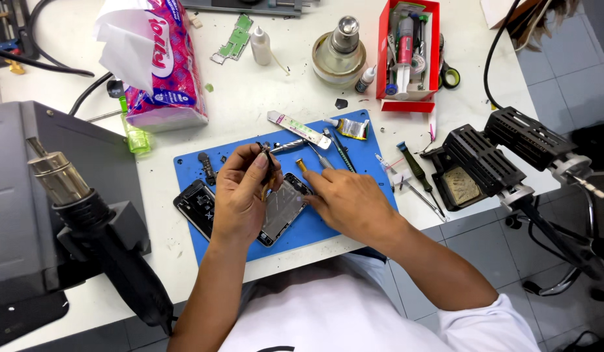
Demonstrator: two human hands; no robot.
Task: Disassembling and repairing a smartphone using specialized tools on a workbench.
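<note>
The work takes place on a blue repair mat (pixel 354 146) laid on a white table (pixel 263 91). An opened phone chassis (pixel 284 207) lies on the mat, its metal inner face up. Just beside it, at the mat's left edge, lies a dark phone panel (pixel 196 203), partly under the left wrist.

The left hand (pixel 240 195) rests over the chassis's left side. Its thumb and fingers are closed in a pinch on a small dark part (pixel 266 151) raised above the chassis top edge; what kind of part it is cannot be told.

The right hand (pixel 347 202) lies palm down on the mat, touching the chassis's right edge. Its fingers are loosely curled; whether they grip anything cannot be told.

Behind the hands on the mat lie tweezers (pixel 290 146), a small screwdriver (pixel 325 160) and a squeezed metal tube (pixel 351 128). A red tool box (pixel 387 58) stands at the table's rear, a tissue pack (pixel 168 65) at the rear left and a hot-air gun (pixel 87 208) at the left.
</note>
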